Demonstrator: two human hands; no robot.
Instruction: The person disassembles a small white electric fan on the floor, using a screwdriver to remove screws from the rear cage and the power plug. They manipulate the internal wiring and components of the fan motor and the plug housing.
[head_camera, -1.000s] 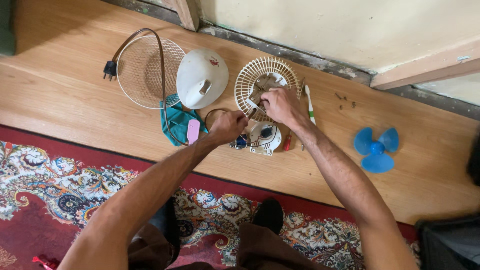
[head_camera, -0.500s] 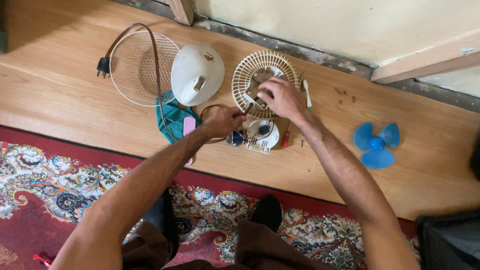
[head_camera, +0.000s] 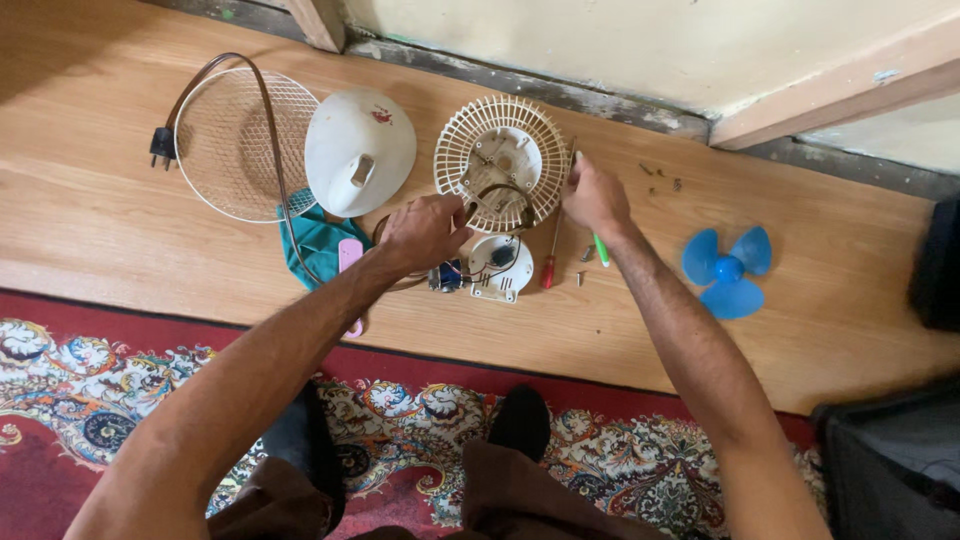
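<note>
Wooden floor, light plank finish, bounded by a pale wall above and a red patterned rug below.

Wire fan guard, round, flat on the floor at left; brown cord with black plug runs across it.
White domed fan housing, overlapping the guard's right edge.
White plastic rear grille, round, just right of the housing.
Blue three-blade fan propeller, well apart at right.
Teal cloth, under the housing's lower edge.
Left hand, fingers curled together over the brown wire beside the small white motor plate.
Right hand, fingers closed, apparently on a green-handled tool.
Red-handled screwdriver, lying between the hands.
</note>
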